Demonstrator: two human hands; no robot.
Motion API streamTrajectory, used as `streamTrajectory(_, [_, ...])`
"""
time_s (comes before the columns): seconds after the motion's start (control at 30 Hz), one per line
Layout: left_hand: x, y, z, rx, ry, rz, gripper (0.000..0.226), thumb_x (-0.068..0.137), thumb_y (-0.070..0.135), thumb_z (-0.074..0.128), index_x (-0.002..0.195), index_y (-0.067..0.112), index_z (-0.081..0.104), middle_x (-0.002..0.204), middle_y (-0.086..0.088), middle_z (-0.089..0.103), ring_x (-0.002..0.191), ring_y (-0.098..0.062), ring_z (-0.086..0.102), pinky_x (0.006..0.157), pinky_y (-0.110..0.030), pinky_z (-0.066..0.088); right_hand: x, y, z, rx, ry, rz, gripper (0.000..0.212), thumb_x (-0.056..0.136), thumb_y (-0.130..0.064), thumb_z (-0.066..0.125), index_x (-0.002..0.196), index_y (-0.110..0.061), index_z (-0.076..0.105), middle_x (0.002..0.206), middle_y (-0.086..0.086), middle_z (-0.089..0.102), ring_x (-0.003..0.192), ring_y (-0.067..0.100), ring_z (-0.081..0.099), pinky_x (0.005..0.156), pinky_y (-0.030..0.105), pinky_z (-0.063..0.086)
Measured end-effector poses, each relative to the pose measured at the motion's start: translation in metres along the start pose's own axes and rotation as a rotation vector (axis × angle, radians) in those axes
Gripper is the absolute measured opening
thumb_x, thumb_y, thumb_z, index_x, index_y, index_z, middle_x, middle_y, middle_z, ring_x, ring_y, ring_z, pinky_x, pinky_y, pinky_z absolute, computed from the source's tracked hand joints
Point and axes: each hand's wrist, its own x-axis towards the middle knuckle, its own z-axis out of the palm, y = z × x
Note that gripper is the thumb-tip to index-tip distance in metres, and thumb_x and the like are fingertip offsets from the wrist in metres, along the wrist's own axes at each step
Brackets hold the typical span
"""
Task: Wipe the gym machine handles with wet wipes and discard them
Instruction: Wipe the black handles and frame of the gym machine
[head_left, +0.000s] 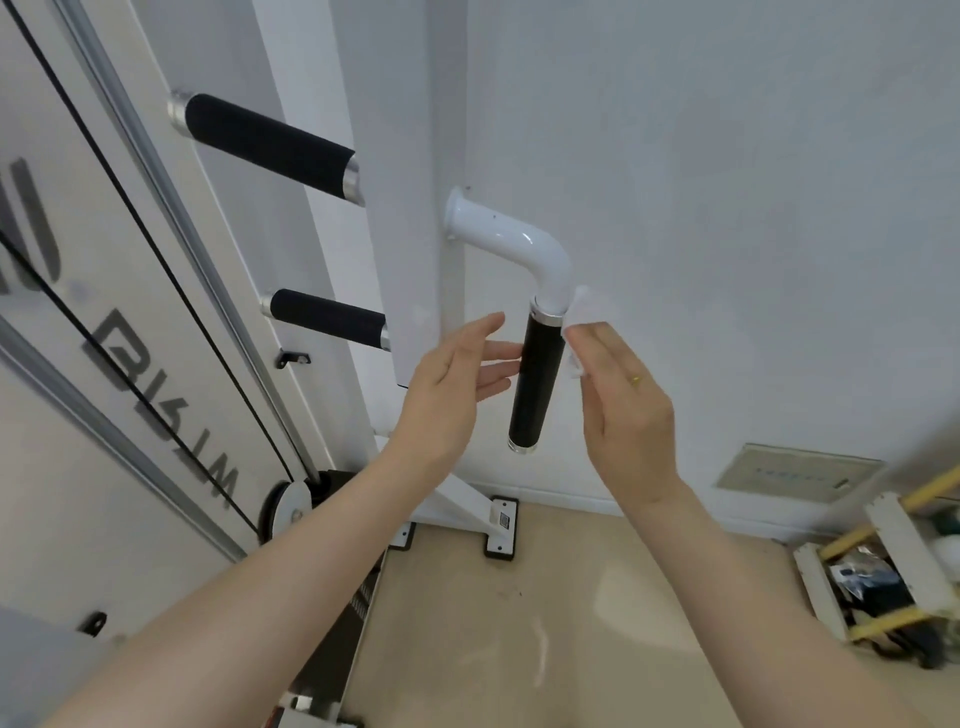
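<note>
A black handle (537, 382) hangs down from a bent white tube (511, 241) on the machine's white post. My left hand (449, 382) is just left of the handle, fingers straight, fingertips at or behind its upper part. My right hand (621, 402) is just right of it, fingers straight, with a white wet wipe (584, 306) against its palm side; the wipe shows above the fingertips and beside the handle's top. Whether the wipe touches the handle I cannot tell. Two more black foam handles (267, 145) (327, 318) stick out of the frame to the left.
Black cables and a pulley (291, 506) run along the machine panel at left. The machine's white foot (498, 525) is bolted on the beige floor. A white and yellow rack (893, 566) with dark items stands at lower right. A white wall is behind.
</note>
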Motion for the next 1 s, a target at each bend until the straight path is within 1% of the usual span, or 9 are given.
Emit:
streamTrajectory(0.1, [-0.003,-0.003,-0.008,-0.126,-0.024,-0.053,0.042,0.1,0.038,0.02,0.119,0.02,0.054,0.102,-0.003,0.068,0.096,-0.016,0.067,0.092,-0.028,0.051,0.005,0.003,-0.002,-0.17,-0.062,-0.453,0.03,0.092,0.006,0.044,0.118,-0.001,0.058,0.124,0.013,0.059,0.116,0.027,0.054,0.098,0.032,0.046])
streamTrajectory(0.17, [-0.007,-0.003,-0.012,-0.164,-0.016,-0.075,0.047,0.1,0.041,0.017,0.12,0.02,0.054,0.103,-0.001,0.066,0.096,-0.014,0.067,0.093,-0.028,0.05,0.009,0.003,0.001,-0.407,-0.171,-0.68,0.027,0.092,0.0,0.049,0.115,-0.002,0.064,0.123,0.011,0.062,0.121,0.027,0.054,0.102,0.036,0.043])
streamTrajectory(0.27, [-0.016,-0.004,-0.017,-0.019,0.01,-0.021,0.054,0.099,0.04,0.011,0.125,0.018,0.052,0.106,0.005,0.066,0.103,-0.005,0.062,0.095,-0.021,0.046,-0.008,0.003,0.007,-0.771,-0.362,-0.75,0.03,0.091,-0.006,0.045,0.115,-0.002,0.063,0.124,0.011,0.063,0.123,0.027,0.053,0.107,0.039,0.034])
streamTrajectory(0.4, [-0.027,-0.012,-0.025,0.065,0.049,-0.016,0.053,0.099,0.039,0.011,0.124,0.019,0.053,0.115,0.005,0.061,0.114,-0.007,0.053,0.099,-0.025,0.038,-0.025,0.001,0.013,-0.99,-0.7,-0.907,0.03,0.082,-0.017,0.054,0.106,-0.008,0.069,0.11,0.009,0.069,0.115,0.03,0.058,0.11,0.042,0.029])
streamTrajectory(0.57, [-0.03,-0.014,-0.034,0.083,0.022,-0.028,0.054,0.099,0.039,0.01,0.12,0.018,0.055,0.111,0.006,0.061,0.11,-0.008,0.054,0.094,-0.022,0.041,0.047,-0.007,0.013,-1.164,-0.47,-0.757,0.031,0.086,-0.003,0.039,0.104,0.0,0.064,0.1,0.013,0.068,0.112,0.034,0.056,0.108,0.042,0.035])
streamTrajectory(0.73, [-0.028,-0.014,-0.042,0.129,0.002,-0.005,0.05,0.099,0.037,0.013,0.111,0.02,0.059,0.113,0.006,0.062,0.107,-0.003,0.055,0.092,-0.019,0.042,0.019,0.006,0.012,-1.084,-0.665,-0.924,0.041,0.082,-0.009,0.036,0.104,-0.009,0.07,0.105,0.007,0.07,0.11,0.031,0.059,0.107,0.04,0.036])
streamTrajectory(0.87, [-0.026,-0.008,-0.05,0.177,0.0,0.023,0.035,0.101,0.025,0.027,0.105,0.021,0.061,0.112,0.002,0.063,0.105,-0.007,0.057,0.091,-0.023,0.045,0.041,0.005,0.012,-1.077,-0.506,-0.809,0.033,0.083,-0.008,0.042,0.105,-0.001,0.067,0.105,0.011,0.069,0.114,0.03,0.057,0.108,0.041,0.032])
streamTrajectory(0.9, [-0.026,-0.006,-0.053,0.19,0.009,0.035,0.032,0.1,0.022,0.03,0.105,0.021,0.061,0.111,0.0,0.064,0.104,-0.008,0.057,0.091,-0.024,0.046,0.031,0.004,0.016,-1.08,-0.532,-0.797,0.032,0.083,-0.01,0.046,0.105,0.0,0.067,0.105,0.012,0.069,0.114,0.031,0.057,0.108,0.042,0.032])
streamTrajectory(1.0, [-0.026,0.0,-0.066,0.21,0.085,0.057,0.025,0.097,0.018,0.039,0.103,0.023,0.063,0.104,0.0,0.065,0.101,-0.015,0.059,0.091,-0.03,0.047,-0.02,0.0,0.028,-0.909,-0.833,-0.782,0.024,0.065,-0.017,0.074,0.088,-0.012,0.073,0.091,0.005,0.073,0.097,0.024,0.066,0.105,0.036,0.039])
